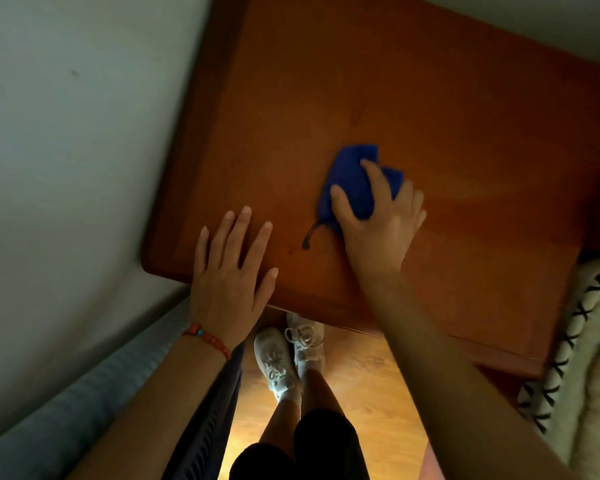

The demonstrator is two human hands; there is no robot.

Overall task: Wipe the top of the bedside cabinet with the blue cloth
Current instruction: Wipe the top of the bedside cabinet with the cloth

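The bedside cabinet's brown wooden top (pixel 378 98) fills the upper middle of the head view. A bunched blue cloth (pixel 352 174) lies on it near the front, with a thin dark loop trailing from its lower left corner. My right hand (pixel 378 220) grips the cloth, thumb and fingers curled over it, pressing it onto the wood. My left hand (pixel 229 268) rests flat on the cabinet's front left corner with straight, spread fingers and holds nothing. An orange bead bracelet sits on my left wrist.
A pale wall (pixel 66 150) stands to the left of the cabinet. A cream blanket with black cross stitching (pixel 579 341) lies at the right. Below the front edge are my legs, white sneakers (pixel 284 351) and wooden floor (pixel 361 393).
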